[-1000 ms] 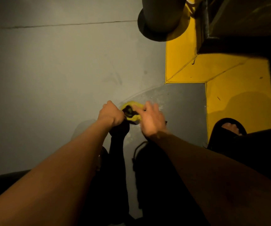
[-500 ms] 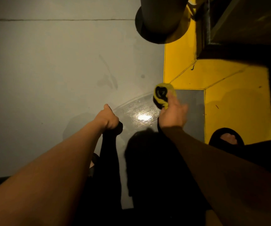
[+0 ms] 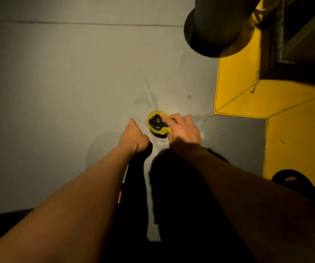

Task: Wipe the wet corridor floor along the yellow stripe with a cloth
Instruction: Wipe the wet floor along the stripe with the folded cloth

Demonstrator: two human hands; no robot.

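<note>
The left hand (image 3: 134, 136) reaches forward on a straight arm, its grip curled tight round something dark; what it is I cannot tell. Just right of it, the yellow-and-black cloth (image 3: 157, 123) lies bunched on the grey floor (image 3: 58, 92). The right hand (image 3: 184, 130) presses the cloth, fingers spread flat. The yellow stripe (image 3: 295, 137) runs well to the right.

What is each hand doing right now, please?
Left hand: fist on a dark handle.
Right hand: fingers pressing the yellow cloth.
</note>
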